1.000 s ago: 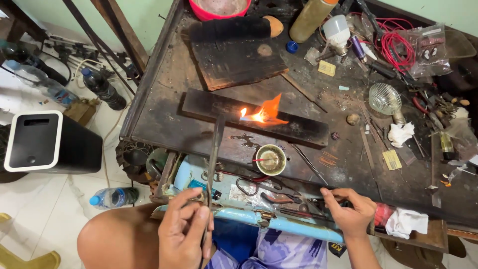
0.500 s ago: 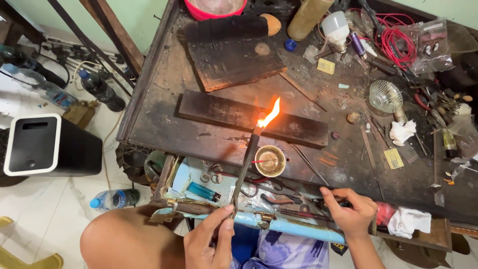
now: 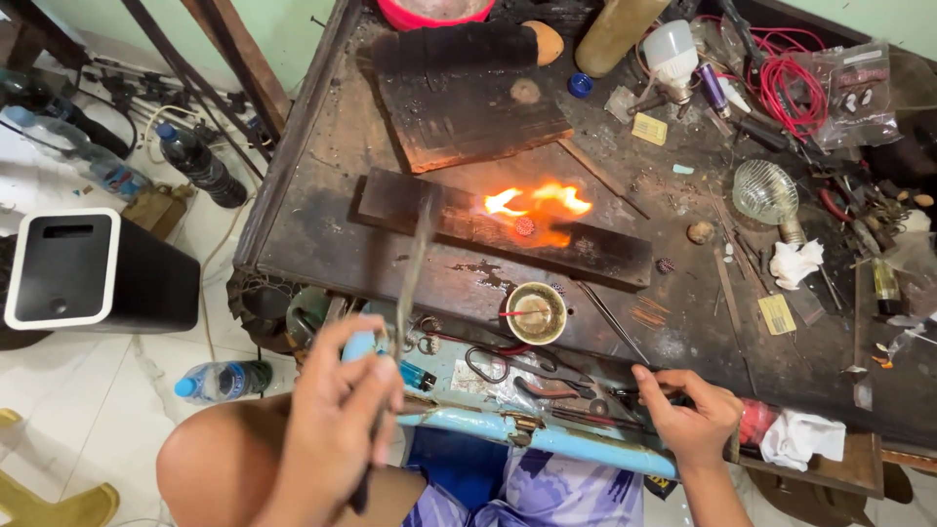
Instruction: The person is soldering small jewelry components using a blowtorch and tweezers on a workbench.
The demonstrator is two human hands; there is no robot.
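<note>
At seven o'clock in the view, your left hand (image 3: 337, 415) is clenched around the torch (image 3: 408, 283), its flame (image 3: 535, 200) playing on a small bead (image 3: 525, 226) on the charred block (image 3: 508, 229). At five o'clock your right hand (image 3: 688, 420) grips tools in the blue tray (image 3: 547, 439).

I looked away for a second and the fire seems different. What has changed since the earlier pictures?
The left hand swung the torch back leftward, so the flame again lies flat along the charred block, over a small round piece. The right hand stayed in the tool drawer; the small bowl did not move.
</note>
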